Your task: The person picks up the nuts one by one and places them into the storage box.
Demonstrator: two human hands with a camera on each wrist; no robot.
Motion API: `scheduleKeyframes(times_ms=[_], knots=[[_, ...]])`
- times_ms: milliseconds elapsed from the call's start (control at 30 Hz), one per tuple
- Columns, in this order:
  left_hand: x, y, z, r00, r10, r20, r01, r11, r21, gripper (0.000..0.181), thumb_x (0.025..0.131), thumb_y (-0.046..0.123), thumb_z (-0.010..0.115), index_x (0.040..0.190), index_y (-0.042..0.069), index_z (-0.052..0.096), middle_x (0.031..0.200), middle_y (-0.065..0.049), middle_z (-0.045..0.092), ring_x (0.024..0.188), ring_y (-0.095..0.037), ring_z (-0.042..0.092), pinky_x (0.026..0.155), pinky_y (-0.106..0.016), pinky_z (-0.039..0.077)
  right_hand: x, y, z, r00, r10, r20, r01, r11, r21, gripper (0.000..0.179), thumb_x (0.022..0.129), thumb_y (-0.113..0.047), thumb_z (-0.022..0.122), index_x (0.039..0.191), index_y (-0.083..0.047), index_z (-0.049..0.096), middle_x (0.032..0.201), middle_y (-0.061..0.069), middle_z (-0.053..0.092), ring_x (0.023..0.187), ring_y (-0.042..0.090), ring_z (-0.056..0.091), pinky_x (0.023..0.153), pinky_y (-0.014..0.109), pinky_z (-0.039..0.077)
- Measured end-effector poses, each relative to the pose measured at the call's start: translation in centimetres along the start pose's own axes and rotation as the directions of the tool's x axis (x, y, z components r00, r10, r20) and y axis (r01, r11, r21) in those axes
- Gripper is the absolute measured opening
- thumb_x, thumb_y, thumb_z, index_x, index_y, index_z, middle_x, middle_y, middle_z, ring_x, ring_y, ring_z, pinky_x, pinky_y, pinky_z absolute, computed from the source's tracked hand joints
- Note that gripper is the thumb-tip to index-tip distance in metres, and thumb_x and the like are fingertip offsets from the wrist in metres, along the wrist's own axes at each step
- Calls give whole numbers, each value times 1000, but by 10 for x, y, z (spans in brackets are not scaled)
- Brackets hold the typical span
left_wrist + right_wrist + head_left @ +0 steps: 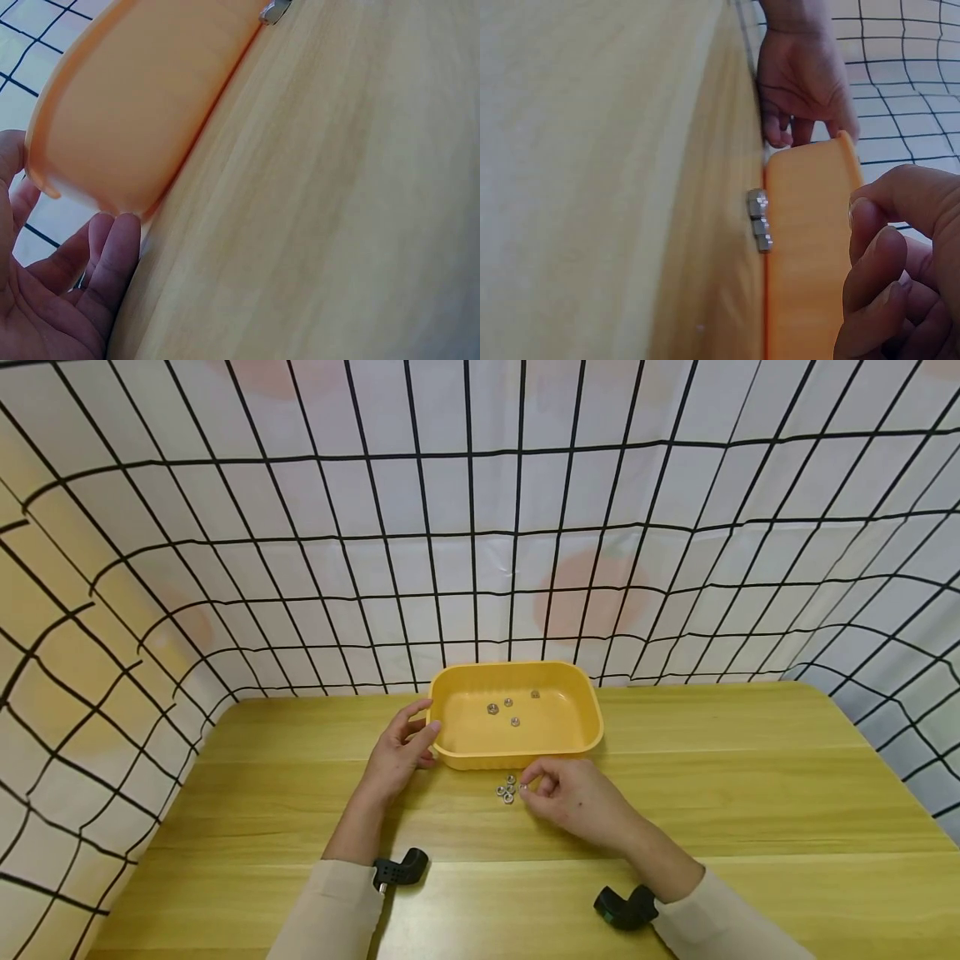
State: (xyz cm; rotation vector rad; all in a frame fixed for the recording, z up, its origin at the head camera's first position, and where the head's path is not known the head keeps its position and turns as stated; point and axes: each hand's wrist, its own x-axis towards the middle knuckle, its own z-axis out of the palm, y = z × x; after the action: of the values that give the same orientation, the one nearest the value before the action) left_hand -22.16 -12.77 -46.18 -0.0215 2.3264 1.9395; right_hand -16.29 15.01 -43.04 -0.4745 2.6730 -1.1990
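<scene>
A yellow plastic bin (465, 739) stands on the table, with several small metal nuts (492, 709) scattered on its floor. My left hand (397, 753) holds the bin's left end, thumb over the rim and other fingers against the outer wall. In front of the bin, a small cluster of nuts (509, 788) lies on the tabletop; in the right wrist view these nuts (757, 217) sit close along the bin's wall. Just right of that cluster, my right hand (576, 799) pinches one nut (523, 787) between thumb and index finger, mostly hidden by the fingertips.
The wooden table (750, 777) stretches out on both sides of the bin. Behind it, a white cloth with a black grid (495, 552) hangs close to the bin's far side. Black wrist cameras (401, 867) are strapped by both sleeves.
</scene>
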Motion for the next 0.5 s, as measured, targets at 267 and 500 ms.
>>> scheduleKeyframes(times_ms=[267, 500], knots=[[0, 0, 0, 1000, 3, 0, -3, 1000, 9, 52, 102, 36, 63, 151, 26, 48, 147, -21, 51, 76, -20, 63, 73, -29, 61, 0, -7, -10, 998, 66, -1, -66, 996, 55, 5, 92, -18, 76, 94, -21, 72, 75, -4, 62, 60, 10, 51, 53, 20, 43], [0, 0, 0, 1000, 2, 9, -3, 1000, 5, 53, 102, 36, 63, 151, 25, 48, 147, -21, 52, 77, -21, 63, 76, -32, 61, 3, -10, -19, 996, 86, -3, -85, 993, 78, 6, 93, -18, 75, 98, -17, 73, 77, -2, 63, 59, 13, 51, 50, 20, 42]])
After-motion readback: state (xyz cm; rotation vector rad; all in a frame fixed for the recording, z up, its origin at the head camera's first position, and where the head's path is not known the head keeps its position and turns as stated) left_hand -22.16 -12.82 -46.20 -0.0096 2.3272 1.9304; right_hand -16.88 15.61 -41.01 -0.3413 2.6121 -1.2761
